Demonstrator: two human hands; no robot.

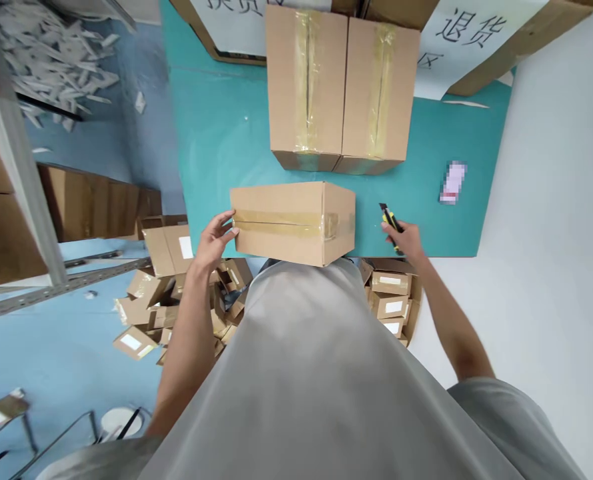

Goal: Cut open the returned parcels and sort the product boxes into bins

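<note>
A taped cardboard box lies at the front edge of the teal tabletop, close against my body. My left hand grips its left end, fingers at the upper corner and thumb near the tape seam. To the right of the box, my right hand is closed round a black and yellow utility knife. The knife tip points up and to the left, apart from the box. Clear yellowish tape runs along the box's top seam and folds down its right end; the seam looks taped over.
Two taped cartons stand side by side farther back on the teal table. Behind them are bins with paper signs. A blurred pink item lies at right. Small boxes are heaped on the floor at left.
</note>
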